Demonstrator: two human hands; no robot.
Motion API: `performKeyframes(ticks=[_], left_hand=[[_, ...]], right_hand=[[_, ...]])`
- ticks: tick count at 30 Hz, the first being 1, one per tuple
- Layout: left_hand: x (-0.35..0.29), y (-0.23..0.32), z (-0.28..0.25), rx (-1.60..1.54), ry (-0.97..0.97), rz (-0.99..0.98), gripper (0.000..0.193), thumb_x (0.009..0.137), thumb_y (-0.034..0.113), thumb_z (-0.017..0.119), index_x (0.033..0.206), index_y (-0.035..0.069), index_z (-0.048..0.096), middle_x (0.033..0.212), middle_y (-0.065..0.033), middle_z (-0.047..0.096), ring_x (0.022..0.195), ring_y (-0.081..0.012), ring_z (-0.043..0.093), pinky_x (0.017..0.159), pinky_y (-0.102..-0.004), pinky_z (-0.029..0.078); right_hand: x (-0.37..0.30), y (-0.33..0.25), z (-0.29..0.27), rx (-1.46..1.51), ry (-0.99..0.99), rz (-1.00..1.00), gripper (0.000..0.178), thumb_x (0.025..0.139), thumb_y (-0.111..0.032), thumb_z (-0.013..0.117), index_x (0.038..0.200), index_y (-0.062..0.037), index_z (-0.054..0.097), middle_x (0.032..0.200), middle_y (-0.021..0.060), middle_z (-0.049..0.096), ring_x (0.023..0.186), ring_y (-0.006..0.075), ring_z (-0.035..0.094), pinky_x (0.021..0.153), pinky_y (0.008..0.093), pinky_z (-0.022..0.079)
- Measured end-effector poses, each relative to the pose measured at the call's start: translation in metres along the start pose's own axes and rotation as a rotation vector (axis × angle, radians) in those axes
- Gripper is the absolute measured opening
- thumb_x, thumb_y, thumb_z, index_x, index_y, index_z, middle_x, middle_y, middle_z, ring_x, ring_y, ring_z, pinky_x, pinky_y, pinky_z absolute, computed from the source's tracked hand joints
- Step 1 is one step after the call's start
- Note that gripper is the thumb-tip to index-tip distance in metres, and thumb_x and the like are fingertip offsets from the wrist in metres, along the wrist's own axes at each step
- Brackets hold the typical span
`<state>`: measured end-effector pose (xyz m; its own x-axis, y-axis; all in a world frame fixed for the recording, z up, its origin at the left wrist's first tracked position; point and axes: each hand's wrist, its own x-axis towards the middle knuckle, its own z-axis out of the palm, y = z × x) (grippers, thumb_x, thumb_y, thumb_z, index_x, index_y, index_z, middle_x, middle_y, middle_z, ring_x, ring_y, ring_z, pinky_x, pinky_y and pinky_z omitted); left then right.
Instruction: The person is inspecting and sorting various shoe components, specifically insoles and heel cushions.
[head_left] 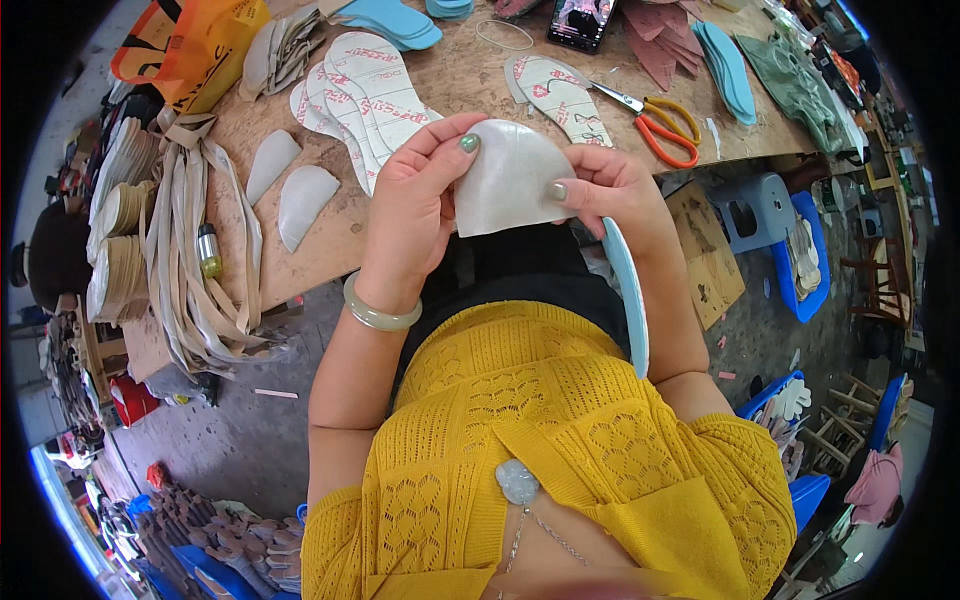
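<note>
A pale, half-round toe piece of stiff sheet (510, 178) is stretched between my two hands above the table's near edge. My left hand (415, 190) pinches its left side, thumb on top. On its lower right corner my right hand (615, 190) closes with thumb and fingers. A light blue insole (630, 300) hangs edge-on below my right hand; its upper end disappears at the palm, apparently tucked in the lower fingers. Two similar pale pieces (307, 205) lie on the table left of my left hand. Beyond it are overlapping white printed insole sheets (365, 90).
Orange-handled scissors (665, 130) lie on the table (450, 70) beside another printed insole sheet (560, 95). Blue insoles (725, 75), a phone (580, 22) and green fabric (795, 90) sit farther off. Beige strips (190, 250) drape over the left edge, near a small bottle (209, 250).
</note>
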<state>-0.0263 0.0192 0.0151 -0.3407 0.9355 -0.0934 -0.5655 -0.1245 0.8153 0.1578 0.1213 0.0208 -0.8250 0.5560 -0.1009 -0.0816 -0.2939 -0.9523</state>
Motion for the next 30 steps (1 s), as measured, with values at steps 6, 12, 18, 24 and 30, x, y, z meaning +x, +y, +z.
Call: performKeyframes(ticks=[6,12,18,24,30], left_hand=[[-0.009,0.011,0.005,-0.275,-0.081,-0.137,0.038,0.097,0.014,0.048,0.130,-0.003,0.047,0.108,-0.0079,0.064,0.098,-0.0135,0.062,0.083,-0.0242,0.051],[-0.021,-0.011,0.005,-0.156,-0.071,-0.026,0.041,0.094,0.006,0.053,0.133,-0.003,0.044,0.114,-0.0092,0.062,0.101,-0.0138,0.062,0.088,-0.0278,0.052],[-0.021,-0.018,0.006,-0.062,0.046,0.060,0.038,0.092,0.002,0.054,0.130,-0.001,0.049,0.113,-0.0091,0.063,0.097,-0.0151,0.063,0.082,-0.0303,0.056],[-0.020,-0.021,0.005,-0.047,0.077,0.071,0.039,0.092,-0.001,0.052,0.131,0.000,0.051,0.114,-0.0086,0.063,0.096,-0.0139,0.063,0.082,-0.0286,0.056],[-0.021,-0.024,0.006,0.095,0.035,0.107,0.039,0.091,-0.006,0.047,0.128,0.002,0.056,0.116,-0.0081,0.062,0.099,-0.0119,0.062,0.085,-0.0253,0.052]], right_hand=[[0.000,0.008,0.002,-0.006,0.189,-0.044,0.017,0.084,-0.006,0.063,0.099,0.0027,0.063,0.079,0.0015,0.064,0.064,0.0058,0.058,0.060,0.0182,0.046],[0.000,0.013,0.008,-0.001,0.226,-0.061,0.017,0.085,-0.006,0.062,0.099,0.0031,0.062,0.080,0.0034,0.065,0.064,0.0064,0.059,0.060,0.0183,0.046],[-0.004,0.014,0.010,-0.043,0.180,-0.045,0.016,0.085,-0.005,0.062,0.100,0.0023,0.062,0.082,0.0031,0.065,0.066,0.0059,0.059,0.061,0.0183,0.046],[-0.002,0.017,0.005,-0.325,0.481,-0.306,0.018,0.085,-0.002,0.064,0.103,0.0005,0.062,0.091,0.0005,0.064,0.070,0.0034,0.057,0.062,0.0176,0.045],[-0.005,0.001,0.024,-0.318,0.344,-0.261,0.016,0.088,-0.004,0.061,0.102,0.0005,0.066,0.088,-0.0012,0.063,0.075,0.0028,0.055,0.067,0.0172,0.045]])
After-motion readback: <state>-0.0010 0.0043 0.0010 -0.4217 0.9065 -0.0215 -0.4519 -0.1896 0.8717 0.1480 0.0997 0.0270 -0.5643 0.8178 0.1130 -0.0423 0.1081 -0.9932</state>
